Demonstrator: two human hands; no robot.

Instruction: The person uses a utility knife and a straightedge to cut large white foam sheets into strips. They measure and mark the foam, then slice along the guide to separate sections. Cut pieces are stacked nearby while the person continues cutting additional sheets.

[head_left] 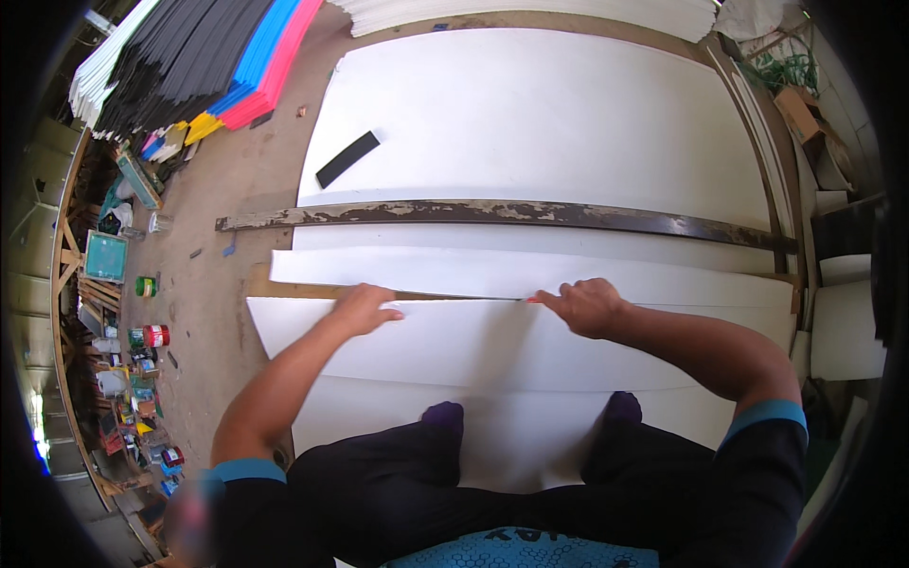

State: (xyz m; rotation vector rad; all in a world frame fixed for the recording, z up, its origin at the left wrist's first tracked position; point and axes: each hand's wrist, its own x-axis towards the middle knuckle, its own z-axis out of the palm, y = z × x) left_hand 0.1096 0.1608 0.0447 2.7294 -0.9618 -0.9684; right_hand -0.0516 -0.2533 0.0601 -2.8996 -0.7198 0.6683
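Note:
A white foam sheet (pixel 426 346) lies in front of me, parted by a long slit from the white strip (pixel 407 268) beyond it. The gap is widest at the left and narrows toward the right. My left hand (pixel 362 310) grips the near sheet's edge at the gap, its thumb on top. At the narrow end of the slit, my right hand (pixel 589 307) is closed with the index finger and thumb forward. Between those fingertips shows a small red-tipped tool (pixel 532 300), mostly hidden by the hand.
A long worn metal bar (pixel 492 214) lies across the large white sheet (pixel 559 114), with a black strip (pixel 347 159) beyond it. Stacked coloured sheets (pixel 199 66) rise at far left. Cans (pixel 156 335) and clutter line the left floor. A cardboard box (pixel 812 133) stands far right.

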